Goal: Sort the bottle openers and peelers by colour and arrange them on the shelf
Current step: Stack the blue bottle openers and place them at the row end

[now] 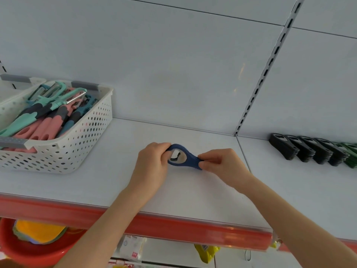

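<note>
- White shelf (193, 194) with a red front edge.
- Perforated white basket (90, 136) at its left, holding mint, pink and teal peelers (48, 117).
- Row of black and green bottle openers (309, 149) at far right.
- Left hand (152, 165) curls round the ring end of a blue bottle opener (188, 154) at mid-shelf.
- Right hand (222, 163) pinches its handle.

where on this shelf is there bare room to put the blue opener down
Bare shelf lies between the white basket and the left hand, between the right hand and the black openers, and in front of those up to the red edge strip. Crowded: the basket's corner, and far right where black and green openers line up.
</note>
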Demonstrator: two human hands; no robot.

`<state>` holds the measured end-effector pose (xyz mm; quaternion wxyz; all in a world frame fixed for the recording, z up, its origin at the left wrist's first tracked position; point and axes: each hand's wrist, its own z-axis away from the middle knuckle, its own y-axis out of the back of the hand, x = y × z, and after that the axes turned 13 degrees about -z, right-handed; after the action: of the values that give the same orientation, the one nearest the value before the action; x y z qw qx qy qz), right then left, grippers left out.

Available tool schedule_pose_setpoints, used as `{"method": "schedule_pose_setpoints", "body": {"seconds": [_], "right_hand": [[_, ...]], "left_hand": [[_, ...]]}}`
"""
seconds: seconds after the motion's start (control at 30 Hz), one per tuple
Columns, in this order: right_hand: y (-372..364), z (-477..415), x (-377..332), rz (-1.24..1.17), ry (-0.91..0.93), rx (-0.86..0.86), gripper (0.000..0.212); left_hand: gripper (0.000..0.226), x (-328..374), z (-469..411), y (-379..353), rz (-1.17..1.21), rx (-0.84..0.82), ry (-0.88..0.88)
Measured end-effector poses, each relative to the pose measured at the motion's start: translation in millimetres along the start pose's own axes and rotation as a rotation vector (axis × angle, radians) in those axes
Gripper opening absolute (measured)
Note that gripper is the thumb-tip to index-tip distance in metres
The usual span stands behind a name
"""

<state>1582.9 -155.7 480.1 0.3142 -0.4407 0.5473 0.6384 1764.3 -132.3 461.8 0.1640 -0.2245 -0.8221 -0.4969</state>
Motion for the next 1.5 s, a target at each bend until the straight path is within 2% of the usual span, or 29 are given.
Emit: {"method": "schedule_pose_setpoints", "body": {"seconds": [0.07,0.17,0.3,0.43,0.57,0.67,0.8,1.23,1.33,1.5], "right_hand": [[11,4,-6,-0.066,-0.043,-0.022,0.014],[29,12,-11,-0.080,-0.029,0.035,0.015],[39,27,-10,0.187,0.138,0.161,0.013],[43,44,-4,0.432,0.236,0.211,0.021],[55,50,6,0.543,0.186,0.211,0.022],[64,54,12,0.580,0.142,0.224,0.020],[75,63,18,0.486,0.115,0.251,0.016],[100,69,47,0.578,0.036,0.258,0.012],[108,69,53,0.584,-0.014,0.262,0.009],[127,60,66,0.677,-0.185,0.328,0.017]], "left_hand": [[0.018,7,-9,2,0.103,-0.009,0.013],[0.019,18,-24,0,0.281,-0.102,0.093],[0.019,35,-34,-10,0.471,-0.210,0.185],[0.020,49,-41,-23,0.533,-0.319,0.215],[0.019,64,-46,-36,0.530,-0.432,0.193],[0.019,76,-50,-44,0.530,-0.498,0.158],[0.019,88,-54,-55,0.531,-0.541,0.137],[0.019,118,-60,-89,0.455,-0.640,0.090],[0.021,121,-59,-95,0.344,-0.594,-0.030],[0.029,109,-54,-104,-0.057,-0.467,-0.317]]}}
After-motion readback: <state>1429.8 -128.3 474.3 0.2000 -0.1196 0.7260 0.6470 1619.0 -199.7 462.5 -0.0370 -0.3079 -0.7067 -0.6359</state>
